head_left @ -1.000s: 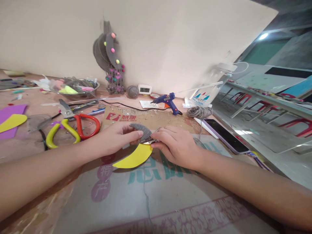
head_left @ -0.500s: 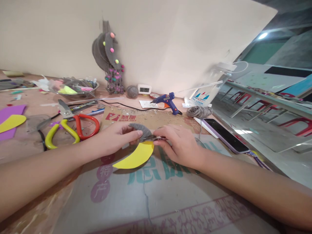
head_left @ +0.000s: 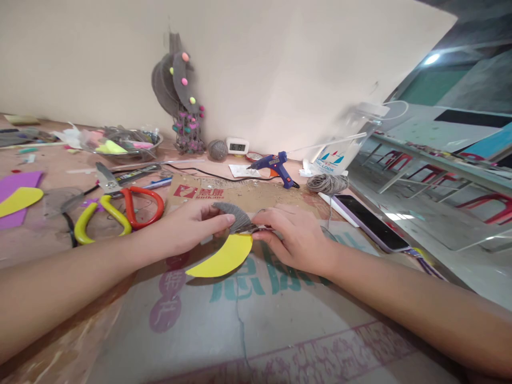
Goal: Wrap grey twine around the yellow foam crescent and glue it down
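A yellow crescent cutout (head_left: 224, 258) is held above the cardboard (head_left: 192, 336), its upper part wrapped in grey yarn (head_left: 239, 217). My left hand (head_left: 200, 224) pinches the wrapped upper end, thumb on the near face. At the right edge of the wrapping, my right hand (head_left: 292, 234) has its thumb and fingertips pressed together on the grey yarn. The lower yellow tip is bare and points left. From beyond my right hand, a strand runs up to a skein of grey yarn (head_left: 328, 183).
Scissors (head_left: 136, 208) with red and yellow handles lie left. A blue glue gun (head_left: 280, 168), small clock (head_left: 237, 145) and yarn ball (head_left: 217, 150) stand at the back. A phone (head_left: 370, 221) lies right. A moon ornament (head_left: 172, 88) hangs on the wall.
Almost nothing differs. Both hands keep their grip on the crescent and the yarn, and the view has shifted very slightly.
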A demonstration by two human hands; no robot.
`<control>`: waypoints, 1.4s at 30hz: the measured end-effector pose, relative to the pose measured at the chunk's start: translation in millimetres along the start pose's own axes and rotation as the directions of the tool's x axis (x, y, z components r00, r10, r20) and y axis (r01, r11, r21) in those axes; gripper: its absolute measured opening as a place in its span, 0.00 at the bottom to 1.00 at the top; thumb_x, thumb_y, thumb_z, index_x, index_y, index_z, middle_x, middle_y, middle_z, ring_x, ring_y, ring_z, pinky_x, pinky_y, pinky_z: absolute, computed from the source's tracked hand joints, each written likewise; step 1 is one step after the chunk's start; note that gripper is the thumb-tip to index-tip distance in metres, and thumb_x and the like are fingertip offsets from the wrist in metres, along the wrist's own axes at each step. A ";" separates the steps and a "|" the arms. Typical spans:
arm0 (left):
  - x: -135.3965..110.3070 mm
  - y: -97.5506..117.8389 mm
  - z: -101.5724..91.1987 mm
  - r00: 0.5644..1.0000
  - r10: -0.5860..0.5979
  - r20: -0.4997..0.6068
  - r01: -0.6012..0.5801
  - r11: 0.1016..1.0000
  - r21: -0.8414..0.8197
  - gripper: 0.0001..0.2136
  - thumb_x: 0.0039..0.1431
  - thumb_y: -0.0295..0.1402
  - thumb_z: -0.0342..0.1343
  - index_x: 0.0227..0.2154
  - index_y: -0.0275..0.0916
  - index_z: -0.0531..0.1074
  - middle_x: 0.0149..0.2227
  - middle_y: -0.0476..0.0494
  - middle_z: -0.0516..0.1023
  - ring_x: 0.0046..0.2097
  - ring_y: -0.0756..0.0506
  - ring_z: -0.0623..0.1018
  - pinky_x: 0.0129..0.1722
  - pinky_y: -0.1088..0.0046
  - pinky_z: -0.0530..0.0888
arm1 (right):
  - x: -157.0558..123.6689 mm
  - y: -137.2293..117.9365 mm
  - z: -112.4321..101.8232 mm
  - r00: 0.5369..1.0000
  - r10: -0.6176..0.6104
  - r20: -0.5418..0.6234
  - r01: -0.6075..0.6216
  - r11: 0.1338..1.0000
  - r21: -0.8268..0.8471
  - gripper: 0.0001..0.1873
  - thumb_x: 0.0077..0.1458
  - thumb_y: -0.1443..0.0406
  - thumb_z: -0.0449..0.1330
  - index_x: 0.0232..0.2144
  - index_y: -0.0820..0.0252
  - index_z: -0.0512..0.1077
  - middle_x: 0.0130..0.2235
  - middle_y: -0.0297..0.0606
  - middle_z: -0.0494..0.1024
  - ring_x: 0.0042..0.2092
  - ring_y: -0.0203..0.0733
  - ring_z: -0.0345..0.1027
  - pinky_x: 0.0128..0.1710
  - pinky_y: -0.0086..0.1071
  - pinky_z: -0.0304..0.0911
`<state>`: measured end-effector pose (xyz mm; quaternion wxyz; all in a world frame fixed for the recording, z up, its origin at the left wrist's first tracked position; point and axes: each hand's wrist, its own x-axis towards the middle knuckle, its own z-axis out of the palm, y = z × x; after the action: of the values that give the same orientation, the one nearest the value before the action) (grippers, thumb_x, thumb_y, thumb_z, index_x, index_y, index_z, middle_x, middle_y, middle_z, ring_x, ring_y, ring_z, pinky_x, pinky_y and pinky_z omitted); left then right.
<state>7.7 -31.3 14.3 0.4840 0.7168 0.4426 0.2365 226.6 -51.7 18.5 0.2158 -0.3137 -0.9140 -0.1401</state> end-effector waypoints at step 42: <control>4.1 -8.9 -1.3 0.999 0.035 0.018 -0.035 0.999 0.032 0.16 0.55 0.44 0.49 0.21 0.37 0.65 0.18 0.54 0.62 0.19 0.55 0.61 0.17 0.79 0.56 | -0.1 -3.8 1.6 0.994 -0.104 0.028 0.107 0.986 -0.131 0.13 0.61 0.61 0.49 0.34 0.63 0.69 0.29 0.36 0.73 0.31 0.36 0.61 0.29 0.30 0.52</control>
<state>5.1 -25.9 6.4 0.4720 0.7342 0.4296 0.2316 223.8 -54.0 16.6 0.1770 -0.2798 -0.9203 -0.2083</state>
